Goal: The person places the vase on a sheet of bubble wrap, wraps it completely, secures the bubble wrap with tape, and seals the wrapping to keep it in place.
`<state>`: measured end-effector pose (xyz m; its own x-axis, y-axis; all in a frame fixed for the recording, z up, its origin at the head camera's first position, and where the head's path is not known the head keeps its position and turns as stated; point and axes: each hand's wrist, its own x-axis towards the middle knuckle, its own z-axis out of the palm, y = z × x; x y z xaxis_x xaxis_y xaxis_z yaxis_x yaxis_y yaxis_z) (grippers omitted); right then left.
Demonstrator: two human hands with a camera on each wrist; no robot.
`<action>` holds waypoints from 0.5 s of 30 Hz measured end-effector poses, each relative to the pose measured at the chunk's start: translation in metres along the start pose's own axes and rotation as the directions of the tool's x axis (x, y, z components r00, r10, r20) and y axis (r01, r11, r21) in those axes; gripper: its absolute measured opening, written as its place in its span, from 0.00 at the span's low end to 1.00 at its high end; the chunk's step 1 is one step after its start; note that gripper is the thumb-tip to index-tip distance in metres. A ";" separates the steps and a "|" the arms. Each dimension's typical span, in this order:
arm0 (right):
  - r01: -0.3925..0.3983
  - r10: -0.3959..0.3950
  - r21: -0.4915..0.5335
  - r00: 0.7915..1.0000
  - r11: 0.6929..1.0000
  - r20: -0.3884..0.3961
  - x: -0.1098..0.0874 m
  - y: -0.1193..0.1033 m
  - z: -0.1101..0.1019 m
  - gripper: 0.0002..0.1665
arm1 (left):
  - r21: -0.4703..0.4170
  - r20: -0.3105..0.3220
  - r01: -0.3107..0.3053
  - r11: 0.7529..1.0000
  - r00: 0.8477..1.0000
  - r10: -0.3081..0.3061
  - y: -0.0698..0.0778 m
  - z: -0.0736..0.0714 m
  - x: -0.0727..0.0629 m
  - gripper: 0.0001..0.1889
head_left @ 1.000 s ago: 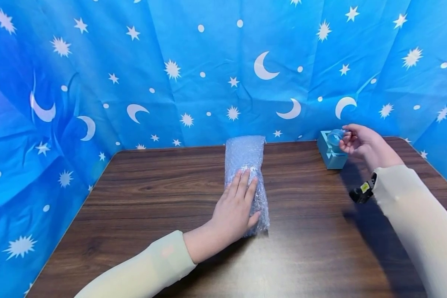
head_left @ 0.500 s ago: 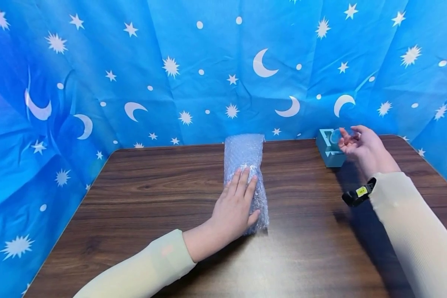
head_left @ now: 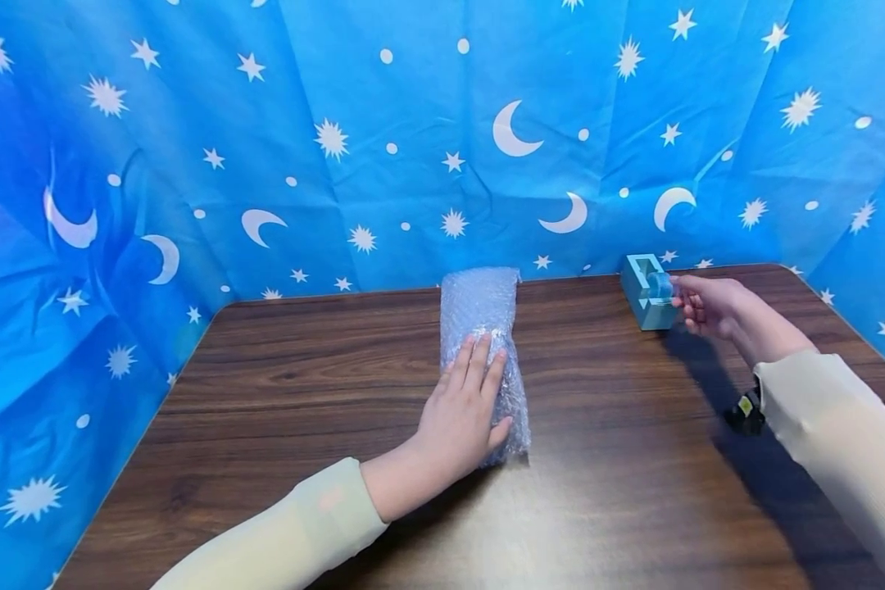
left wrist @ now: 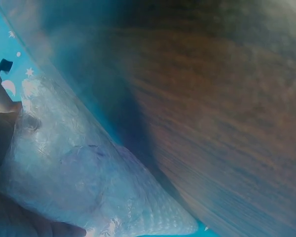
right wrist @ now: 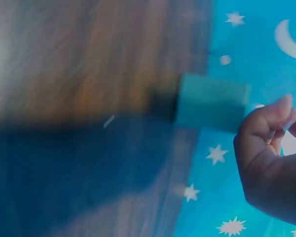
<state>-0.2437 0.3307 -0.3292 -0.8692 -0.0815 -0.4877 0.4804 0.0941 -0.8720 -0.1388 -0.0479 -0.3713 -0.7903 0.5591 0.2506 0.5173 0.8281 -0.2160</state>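
A long bubble-wrap bundle (head_left: pixel 479 299) lies upright in the head view at mid-table, reaching toward the back edge. My left hand (head_left: pixel 457 410) rests on its lower half with fingers stretched out. Up close in the left wrist view, the bubble wrap (left wrist: pixel 84 163) looks shiny and crinkled. At the back right stands a teal tape dispenser (head_left: pixel 645 295). A clear blue roll of tape (head_left: pixel 660 284) sits in its slot, and my right hand (head_left: pixel 719 311) pinches the roll's near side with curled thumb and forefinger. In the right wrist view the dispenser (right wrist: pixel 212 101) appears blurred beside the fingers.
The dark wood-grain table (head_left: pixel 280 393) has rounded back corners. Blue cloth (head_left: pixel 413 106) with white moons and stars hangs behind it and along both sides. A small black camera (head_left: pixel 746 411) is strapped at the right cuff.
The roll of tape has gone from raised and tilted over the dispenser to lower in its slot; the right hand has come down with it. The left hand stays on the bundle.
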 end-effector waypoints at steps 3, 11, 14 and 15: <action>0.005 -0.018 -0.225 0.998 0.974 -0.056 -0.001 0.009 -0.001 0.30 | 0.003 -0.011 -0.006 1.000 1.000 0.006 0.000 0.000 0.000 0.43; -0.004 -0.026 -0.242 0.992 0.970 -0.120 0.004 0.027 0.003 0.31 | 0.004 -0.022 -0.009 1.000 1.000 0.009 0.000 0.001 -0.001 0.43; 0.005 -0.037 -0.226 0.990 0.974 -0.138 0.007 0.032 0.007 0.28 | 0.012 -0.038 -0.010 1.000 0.999 0.011 0.001 0.002 -0.002 0.43; 0.010 -0.042 -0.220 0.989 0.975 -0.141 0.007 0.033 0.008 0.26 | 0.015 -0.042 -0.011 1.000 0.999 0.012 0.001 0.002 -0.002 0.43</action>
<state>-0.2330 0.3251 -0.3619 -0.8965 0.0551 -0.4396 0.4340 0.3091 -0.8462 -0.1373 -0.0482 -0.3737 -0.7697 0.5698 0.2878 0.5211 0.8212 -0.2325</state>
